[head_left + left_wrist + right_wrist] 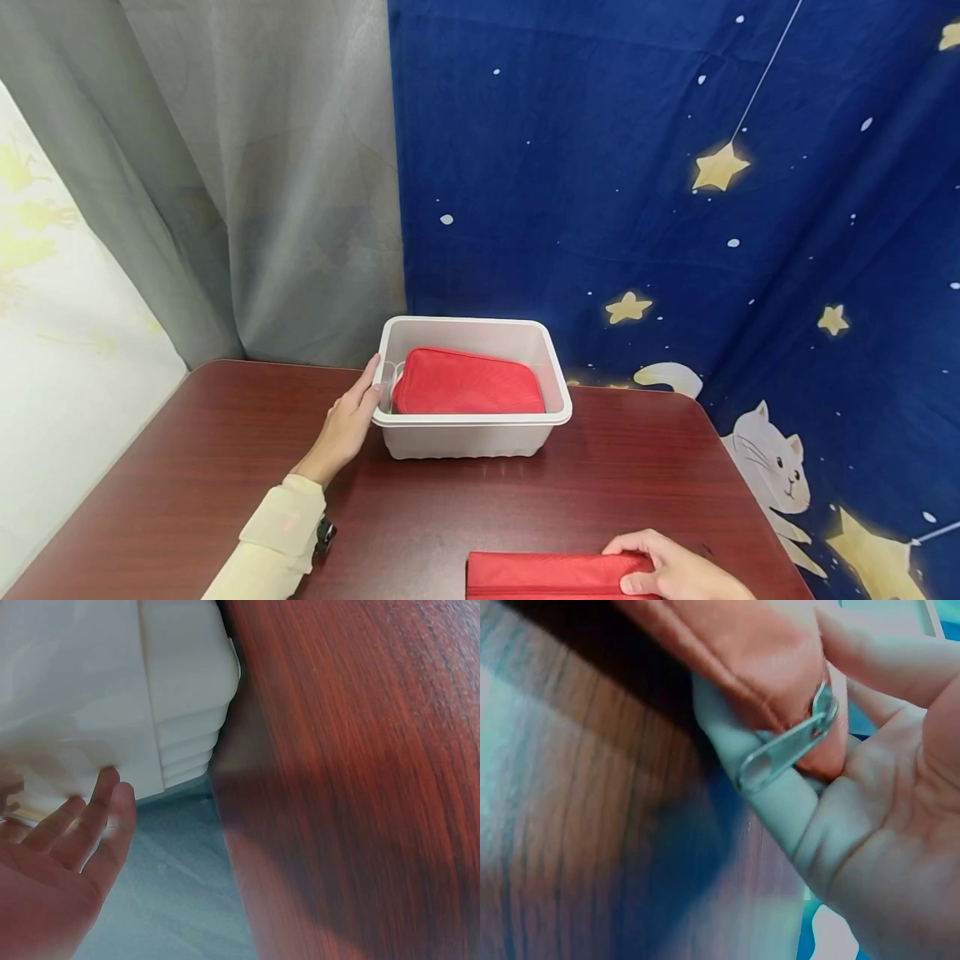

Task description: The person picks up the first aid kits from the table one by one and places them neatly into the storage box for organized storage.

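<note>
A white plastic bin [468, 442] stands at the table's back edge. My left hand [350, 423] rests against its left side, thumb by the rim; in the left wrist view, nearly straight fingers [91, 817] touch the outer wall. Inside the bin lies a red fabric pouch [472, 382], its lower part hidden by the front wall. At the table's near side my right hand [667, 569] grips the right end of another red zippered pouch [543, 573], thumb on top. A metal zipper pull [787, 750] hangs over a finger in the right wrist view.
The dark red wooden table [405, 517] has rounded back corners. Behind it hang a grey curtain [307, 183] and a blue curtain [555, 167] with stars and a cat. At the left is a pale patterned cloth [52, 333].
</note>
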Available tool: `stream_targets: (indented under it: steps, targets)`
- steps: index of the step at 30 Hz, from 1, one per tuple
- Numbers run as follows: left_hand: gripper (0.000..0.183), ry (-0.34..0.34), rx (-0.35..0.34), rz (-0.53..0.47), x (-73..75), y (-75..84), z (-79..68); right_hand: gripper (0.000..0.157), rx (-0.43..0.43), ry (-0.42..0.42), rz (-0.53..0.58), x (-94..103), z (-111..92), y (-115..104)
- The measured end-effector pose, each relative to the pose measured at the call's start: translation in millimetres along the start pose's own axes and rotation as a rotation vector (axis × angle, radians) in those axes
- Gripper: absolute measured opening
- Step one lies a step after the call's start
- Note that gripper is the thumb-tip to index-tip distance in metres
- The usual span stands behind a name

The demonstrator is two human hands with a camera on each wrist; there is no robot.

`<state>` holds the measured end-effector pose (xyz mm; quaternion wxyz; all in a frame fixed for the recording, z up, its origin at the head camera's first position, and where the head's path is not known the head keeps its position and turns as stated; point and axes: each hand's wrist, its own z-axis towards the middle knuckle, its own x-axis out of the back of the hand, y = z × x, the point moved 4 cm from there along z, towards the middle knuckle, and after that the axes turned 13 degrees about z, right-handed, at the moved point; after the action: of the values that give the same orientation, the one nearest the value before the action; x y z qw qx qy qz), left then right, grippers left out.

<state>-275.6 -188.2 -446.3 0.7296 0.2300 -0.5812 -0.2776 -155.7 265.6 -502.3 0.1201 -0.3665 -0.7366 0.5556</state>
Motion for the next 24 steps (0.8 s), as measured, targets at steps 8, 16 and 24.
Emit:
stream_targets:
  steps: [8, 16, 24]
  targets:
    - [0.049, 0.006, -0.001, 0.004, -0.6, -0.2, -0.3, 0.028, 0.042, -0.049, -0.021, 7.6, 4, 0]
    - [0.049, 0.01, -0.002, 0.009, 0.2, 0.1, -1.0, 0.025, 0.076, 0.008, -0.109, 10.1, 9, 0]
    - [0.05, 0.007, 0.0, 0.001, 0.1, 0.2, -1.5, 0.027, 0.185, -0.007, -0.057, 11.9, 12, -4]
